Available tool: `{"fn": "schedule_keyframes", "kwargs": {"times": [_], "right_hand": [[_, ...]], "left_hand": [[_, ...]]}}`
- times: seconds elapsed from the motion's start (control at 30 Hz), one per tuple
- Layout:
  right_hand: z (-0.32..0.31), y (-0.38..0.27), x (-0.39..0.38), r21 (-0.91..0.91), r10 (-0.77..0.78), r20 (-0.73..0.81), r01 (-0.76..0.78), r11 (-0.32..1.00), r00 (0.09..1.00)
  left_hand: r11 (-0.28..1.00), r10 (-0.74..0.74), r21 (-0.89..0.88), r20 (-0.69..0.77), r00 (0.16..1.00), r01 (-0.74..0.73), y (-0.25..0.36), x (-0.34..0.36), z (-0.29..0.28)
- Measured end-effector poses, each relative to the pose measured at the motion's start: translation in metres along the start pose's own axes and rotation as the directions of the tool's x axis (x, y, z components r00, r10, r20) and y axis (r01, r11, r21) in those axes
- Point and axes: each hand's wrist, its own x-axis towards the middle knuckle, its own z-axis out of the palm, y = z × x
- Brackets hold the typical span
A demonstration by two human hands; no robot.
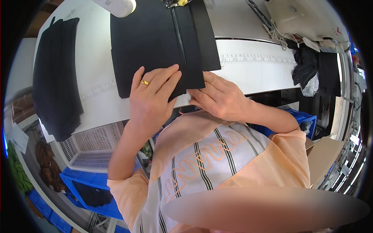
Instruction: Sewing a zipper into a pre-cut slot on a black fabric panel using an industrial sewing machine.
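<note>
Clock directions run from the middle of the view. Nearest, at six, is a peach-and-white striped T-shirt [211,159]. At ten, the left hand [150,95] lies palm down, fingers extended, on the lower end of a black fabric panel [143,46]. At two, the right hand [223,99] curls at its lower right corner; whether it pinches the cloth, I cannot tell. The panel spreads toward eleven over the white tabletop [93,50]; folded black cloth [58,73] lies around ten. A zipper [178,35] runs toward twelve, up to a presser foot [169,4].
</note>
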Motion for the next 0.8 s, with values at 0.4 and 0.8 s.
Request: {"fn": "schedule_keyframes", "kwargs": {"times": [0.4, 0.8], "right_hand": [[0.0006, 0.003, -0.0026, 0.071, 0.004, -0.044, -0.001, 0.997, 0.999], [0.0026, 0.0026, -0.0047, 0.047, 0.024, -0.053, -0.021, 0.999, 0.998]], "left_hand": [[0.997, 0.035, 0.077, -0.058, 0.998, -0.03, 0.006, 0.0037, 0.0074], [0.999, 0.006, 0.049, -0.01, 1.0, -0.006, 0.0068, 0.0043, 0.0048]]}}
